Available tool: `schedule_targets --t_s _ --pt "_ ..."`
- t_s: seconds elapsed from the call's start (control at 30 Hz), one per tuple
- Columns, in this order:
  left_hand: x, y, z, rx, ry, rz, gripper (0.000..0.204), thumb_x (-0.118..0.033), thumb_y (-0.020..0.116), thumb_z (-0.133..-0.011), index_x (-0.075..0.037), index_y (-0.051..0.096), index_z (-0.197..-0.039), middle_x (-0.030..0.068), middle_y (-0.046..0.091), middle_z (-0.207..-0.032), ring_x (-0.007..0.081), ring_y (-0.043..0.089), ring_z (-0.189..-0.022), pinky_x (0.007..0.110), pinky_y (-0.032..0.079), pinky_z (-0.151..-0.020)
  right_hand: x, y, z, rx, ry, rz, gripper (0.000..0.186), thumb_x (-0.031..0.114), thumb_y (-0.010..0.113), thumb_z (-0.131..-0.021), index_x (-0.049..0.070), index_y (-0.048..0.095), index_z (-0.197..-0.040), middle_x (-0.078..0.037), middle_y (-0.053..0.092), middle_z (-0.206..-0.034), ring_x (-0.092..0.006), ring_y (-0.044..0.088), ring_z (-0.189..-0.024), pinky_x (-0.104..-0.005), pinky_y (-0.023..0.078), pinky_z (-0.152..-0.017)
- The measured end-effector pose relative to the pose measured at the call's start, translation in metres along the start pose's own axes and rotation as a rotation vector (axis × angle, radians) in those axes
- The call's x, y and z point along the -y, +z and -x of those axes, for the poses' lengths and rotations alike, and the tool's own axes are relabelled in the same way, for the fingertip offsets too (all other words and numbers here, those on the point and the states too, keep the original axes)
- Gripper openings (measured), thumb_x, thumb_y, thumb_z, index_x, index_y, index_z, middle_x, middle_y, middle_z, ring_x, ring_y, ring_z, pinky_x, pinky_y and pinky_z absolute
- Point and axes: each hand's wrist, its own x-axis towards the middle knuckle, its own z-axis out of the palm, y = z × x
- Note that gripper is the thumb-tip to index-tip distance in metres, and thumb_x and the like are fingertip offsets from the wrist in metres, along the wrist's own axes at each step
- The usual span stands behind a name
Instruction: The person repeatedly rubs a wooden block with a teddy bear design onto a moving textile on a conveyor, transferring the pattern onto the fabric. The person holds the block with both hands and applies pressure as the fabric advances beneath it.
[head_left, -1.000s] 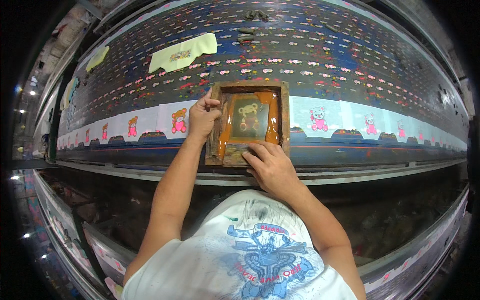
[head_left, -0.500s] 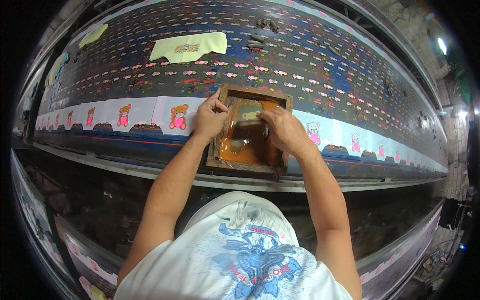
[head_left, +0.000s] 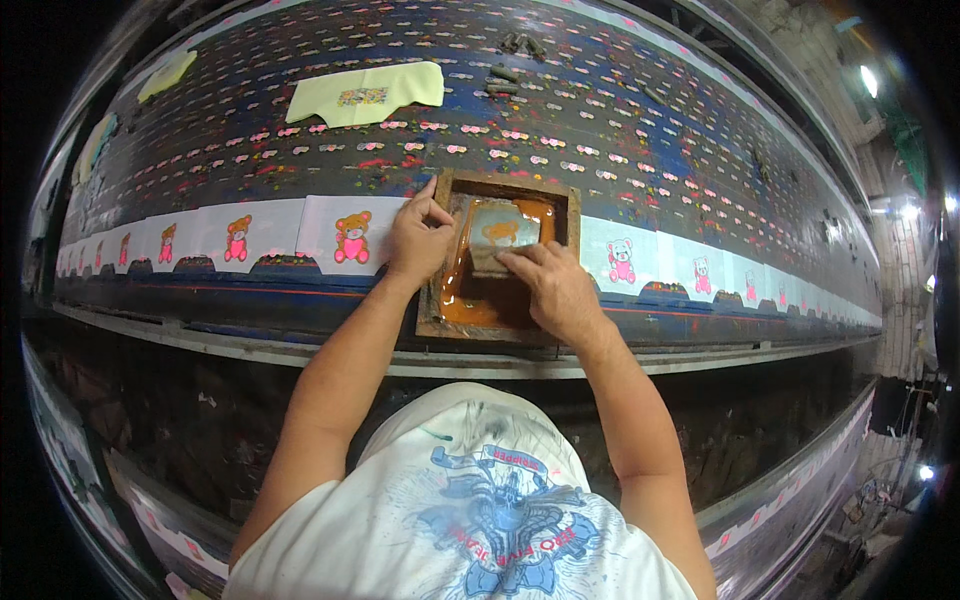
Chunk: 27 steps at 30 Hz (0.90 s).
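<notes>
Holding a wooden frame point(head_left: 485, 331) on the desk point(head_left: 235, 285) between bear-printed sheets point(head_left: 318, 225), with long axis pointing forward and leaning slightly right. Bending left fingers point(head_left: 428, 208) narrowly around its left side; pinching a flat block point(head_left: 487, 262) crosswise inside, over orange paint point(head_left: 465, 308), with right fingers point(head_left: 522, 263).

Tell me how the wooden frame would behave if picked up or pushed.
The wooden frame looks stiff, given its thick, joined sides. Lying broad and flat, it seems unlikely to roll or tip. Tilted, it would probably let the glossy orange liquid inside run.
</notes>
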Motion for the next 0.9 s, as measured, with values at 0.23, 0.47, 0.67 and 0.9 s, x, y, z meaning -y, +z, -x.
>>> schedule_targets --t_s 0.23,0.47,0.67,0.9 --pt "0.005 0.002 -0.001 0.000 0.030 -0.003 0.013 0.000 0.087 -0.089 -0.006 0.080 -0.098 0.0302 0.060 -0.174 0.0356 0.068 -0.152 0.042 0.055 -0.122 0.045 -0.003 0.046 0.037 0.014 0.002 0.058 -0.003 0.079 -0.085 0.010 0.082 -0.141 -0.011 0.080 -0.134 -0.0352 0.073 -0.117 -0.0477 0.060 -0.105" --pt "-0.002 -0.004 0.011 0.043 0.053 0.000 0.030 0.002 0.085 -0.087 -0.005 0.085 -0.116 0.0343 0.054 -0.177 0.0398 0.060 -0.162 0.044 0.049 -0.130 0.060 -0.009 0.074 0.039 0.136 -0.149 0.046 0.012 0.089 -0.094 0.008 0.081 -0.139 -0.015 0.074 -0.146 -0.0403 0.068 -0.134 -0.0516 0.056 -0.117" --pt "-0.013 -0.012 0.019 0.060 -0.007 0.039 0.027 0.007 0.081 -0.087 -0.004 0.083 -0.111 0.0337 0.052 -0.178 0.0365 0.059 -0.162 0.043 0.048 -0.129 0.043 0.002 0.111 -0.392 0.443 -0.264 0.047 0.017 0.089 -0.097 0.007 0.078 -0.142 -0.021 0.072 -0.151 -0.0449 0.064 -0.147 -0.0564 0.051 -0.124" --pt "-0.054 0.016 0.024 0.056 0.029 0.184 0.020 0.014 0.075 -0.089 -0.001 0.076 -0.101 0.0245 0.050 -0.184 0.0132 0.076 -0.119 0.028 0.058 -0.091 0.010 0.007 0.155 -0.407 0.460 -0.586 0.047 0.015 0.087 -0.100 0.004 0.078 -0.145 -0.023 0.071 -0.157 -0.0422 0.065 -0.148 -0.0507 0.048 -0.127"
